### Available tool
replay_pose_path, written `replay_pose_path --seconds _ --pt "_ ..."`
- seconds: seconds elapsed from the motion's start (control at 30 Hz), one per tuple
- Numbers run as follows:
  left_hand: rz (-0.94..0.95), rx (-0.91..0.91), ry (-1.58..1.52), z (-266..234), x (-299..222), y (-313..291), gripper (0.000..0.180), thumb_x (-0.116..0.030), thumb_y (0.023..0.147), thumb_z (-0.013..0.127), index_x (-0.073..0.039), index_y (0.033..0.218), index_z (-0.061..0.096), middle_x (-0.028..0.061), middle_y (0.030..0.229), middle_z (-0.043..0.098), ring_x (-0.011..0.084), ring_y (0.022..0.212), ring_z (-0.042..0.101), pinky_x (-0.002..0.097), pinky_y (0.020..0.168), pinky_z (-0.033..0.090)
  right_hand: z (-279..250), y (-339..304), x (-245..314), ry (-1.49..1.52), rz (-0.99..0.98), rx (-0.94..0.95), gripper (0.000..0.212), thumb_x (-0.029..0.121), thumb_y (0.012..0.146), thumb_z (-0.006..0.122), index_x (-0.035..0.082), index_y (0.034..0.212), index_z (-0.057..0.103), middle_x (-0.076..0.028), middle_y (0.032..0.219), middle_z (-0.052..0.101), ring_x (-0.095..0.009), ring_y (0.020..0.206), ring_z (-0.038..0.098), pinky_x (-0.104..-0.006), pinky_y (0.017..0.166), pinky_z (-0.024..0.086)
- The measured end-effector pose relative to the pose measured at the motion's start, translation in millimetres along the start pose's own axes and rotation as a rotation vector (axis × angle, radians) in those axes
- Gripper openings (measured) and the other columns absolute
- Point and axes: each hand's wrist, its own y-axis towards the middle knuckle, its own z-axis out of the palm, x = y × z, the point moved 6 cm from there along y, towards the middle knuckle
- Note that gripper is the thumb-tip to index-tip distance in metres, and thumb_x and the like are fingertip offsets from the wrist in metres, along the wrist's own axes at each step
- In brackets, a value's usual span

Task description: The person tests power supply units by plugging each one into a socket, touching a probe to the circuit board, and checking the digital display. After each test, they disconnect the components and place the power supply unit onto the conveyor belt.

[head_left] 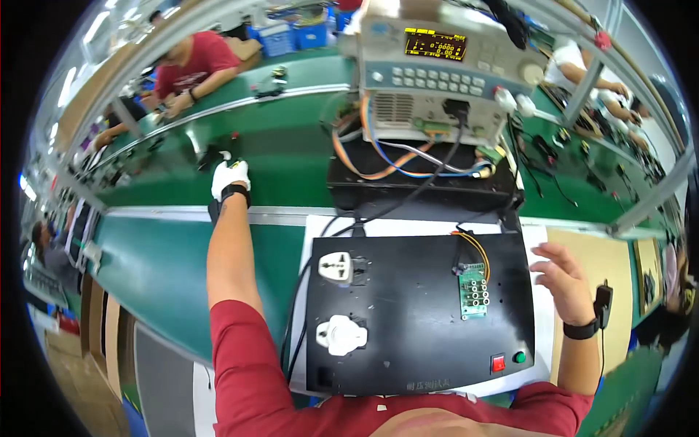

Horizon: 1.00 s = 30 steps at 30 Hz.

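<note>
My left hand (231, 180), in a white glove, reaches far forward onto the green bench. Its fingers are curled together beside a small black object (209, 158); what they grip, if anything, is too small to make out. My bare right hand (564, 282) hovers at the right edge of the black test box (415, 313), fingers apart and holding nothing. On the box are two white sockets (335, 267), a green circuit board (473, 291) with wires, a red rocker switch (498, 363) and a green button (519, 357). A black power adapter (603, 297) with a cord is beside my right wrist.
A grey bench meter (437, 73) with a lit yellow display stands behind the box on a black case (422, 188), cables trailing in front. A metal rail (277, 213) crosses the bench. Brown board (593, 266) lies at right. Other people work at the far left and right.
</note>
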Motion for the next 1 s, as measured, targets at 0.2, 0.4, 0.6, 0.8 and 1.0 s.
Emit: replay_pose_path --seconds 0.2,0.4,0.6,0.8,1.0 --pt "0.378 0.902 -0.779 87 -112 -54 0.059 0.002 0.074 0.055 0.003 0.128 0.032 0.0134 0.126 0.044 0.0182 0.114 0.043 0.0263 0.093 0.035 -102 -4 -31 0.116 0.038 -0.380 0.025 0.010 0.083 0.049 0.005 0.108 0.049 -0.002 0.096 0.055 -0.009 0.076 0.053 -0.0200 0.061 0.041" --pt "0.592 0.947 -0.767 70 -122 -122 0.039 0.000 0.080 0.048 0.003 0.118 0.045 0.0120 0.115 0.053 0.0183 0.106 0.050 0.0276 0.092 0.037 -122 118 -39 -0.650 -0.223 -0.451 0.027 0.012 0.079 0.055 0.002 0.103 0.053 -0.005 0.096 0.057 -0.016 0.087 0.055 -0.0259 0.075 0.043" --pt "0.762 0.500 -0.267 19 -52 -163 0.037 -0.015 0.077 0.059 0.000 0.111 0.053 0.0200 0.113 0.053 0.0311 0.114 0.044 0.0337 0.094 0.034 -86 224 -24 -1.276 -0.561 -0.541 0.043 0.027 0.076 0.059 0.002 0.110 0.051 -0.017 0.110 0.054 -0.032 0.102 0.051 -0.0393 0.089 0.038" --pt "0.670 0.409 -0.310 20 -47 -150 0.042 -0.022 0.077 0.062 0.000 0.112 0.052 0.0220 0.111 0.053 0.0321 0.113 0.043 0.0349 0.093 0.034 -88 237 -19 -1.599 -0.271 -0.382 0.036 0.028 0.078 0.056 0.008 0.107 0.053 -0.017 0.107 0.052 -0.032 0.103 0.049 -0.0395 0.089 0.036" --pt "0.671 0.411 -0.271 29 -42 -145 0.043 -0.018 0.077 0.062 0.003 0.112 0.051 0.0206 0.113 0.052 0.0293 0.110 0.046 0.0330 0.093 0.034 -135 181 -10 -1.817 -0.046 -0.180 0.022 0.016 0.072 0.061 0.009 0.093 0.057 -0.018 0.095 0.053 -0.036 0.083 0.056 -0.0404 0.070 0.046"
